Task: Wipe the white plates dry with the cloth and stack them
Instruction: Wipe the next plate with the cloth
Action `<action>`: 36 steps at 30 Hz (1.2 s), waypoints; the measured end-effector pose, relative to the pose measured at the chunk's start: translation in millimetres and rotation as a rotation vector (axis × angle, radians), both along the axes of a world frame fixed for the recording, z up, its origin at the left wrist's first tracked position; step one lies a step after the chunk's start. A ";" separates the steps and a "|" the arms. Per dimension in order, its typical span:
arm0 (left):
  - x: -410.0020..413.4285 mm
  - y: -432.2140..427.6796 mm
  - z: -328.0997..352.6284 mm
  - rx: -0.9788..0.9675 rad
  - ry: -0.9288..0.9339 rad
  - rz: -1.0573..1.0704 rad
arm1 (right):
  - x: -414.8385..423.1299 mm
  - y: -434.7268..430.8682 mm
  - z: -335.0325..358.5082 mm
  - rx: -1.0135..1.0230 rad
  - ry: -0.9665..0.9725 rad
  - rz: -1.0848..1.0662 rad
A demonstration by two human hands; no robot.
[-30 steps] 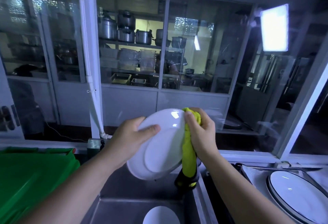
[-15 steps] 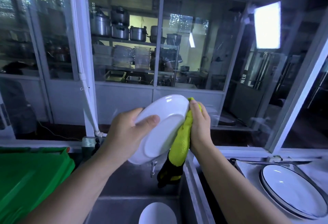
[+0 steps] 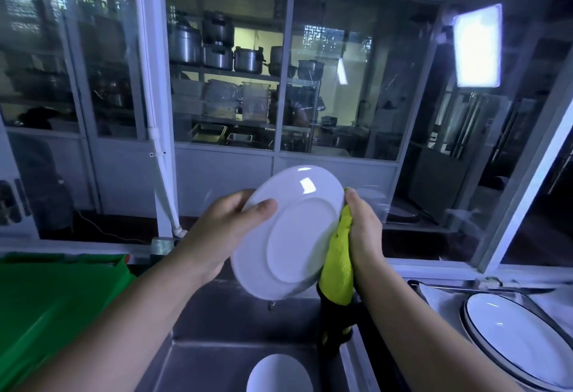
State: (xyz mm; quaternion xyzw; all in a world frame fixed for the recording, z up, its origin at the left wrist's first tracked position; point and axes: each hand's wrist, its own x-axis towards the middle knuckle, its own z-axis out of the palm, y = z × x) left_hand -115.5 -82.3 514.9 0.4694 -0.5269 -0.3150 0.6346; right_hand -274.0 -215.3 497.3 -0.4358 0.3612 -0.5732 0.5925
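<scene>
White plate [image 3: 291,233] tilted above sink [image 3: 217,357], underside showing | left hand [image 3: 223,230] fingers grip its rim | right hand [image 3: 362,230] fingers clutch yellow-green cloth [image 3: 338,267], now lower along the rim than before | judgement: wiping ongoing, stacking pending.

Commercial kitchen, dish-wash stn. Foreground: deep stainless-steel sink [image 3: 217,357] w/ a white plate [image 3: 279,374] lying in it, green plastic container [image 3: 46,298] at left, stacked dark-rimmed plates [image 3: 521,332] at right. Background, thru a glazed partition [image 3: 366,149]: steel rack [image 3: 229,72] w/ large lidded stockpots [image 3: 217,47] on the top shelf, clear plastic tubs [image 3: 254,101] on the shelf below, and steel pans [image 3: 208,132] on the lowest level, i.e. bulk cookware typical of a restaurant or canteen, not a home.
</scene>
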 end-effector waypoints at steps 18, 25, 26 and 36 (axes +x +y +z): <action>-16.6 6.9 -11.4 -0.070 0.061 0.209 | 0.7 16.8 19.6 -0.450 0.220 0.086; -15.9 2.8 -16.6 -0.170 0.296 0.338 | 18.2 29.4 -18.4 -0.282 0.164 -0.190; -18.2 2.2 -18.2 -0.165 0.320 0.351 | 19.8 32.0 -18.3 -0.368 0.227 -0.241; -14.6 -7.1 -13.9 -0.113 0.449 0.344 | 31.2 58.0 -20.5 -1.434 0.758 -0.209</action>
